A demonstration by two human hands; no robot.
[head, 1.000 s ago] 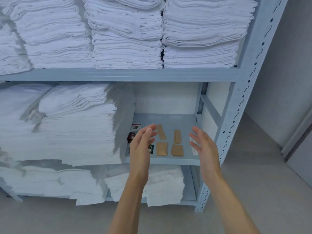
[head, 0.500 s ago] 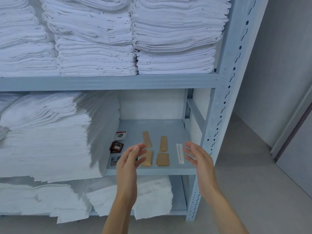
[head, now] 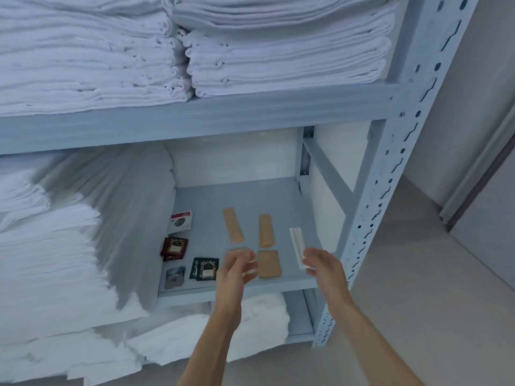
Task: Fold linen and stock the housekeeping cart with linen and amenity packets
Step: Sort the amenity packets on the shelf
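Both hands at the packet shelf, nothing gripped yet.

Our left hand [head: 237, 267] and right hand [head: 323, 264] hover over the front edge of the middle shelf [head: 237, 292], fingers loosely spread, palms facing each other, both empty; we read that as lining up a two-handed scoop. Packets lie flat and spaced, likely for easy picking: brown packets [head: 269, 263] at 12 o'clock from the left hand, white sticks [head: 296, 245] at 11 o'clock from the right hand, green sachet [head: 204, 268] and red sachet [head: 174, 247] at 9 to 10 o'clock. Folded linen [head: 69, 232] fills the shelf's left. Cart not in view.
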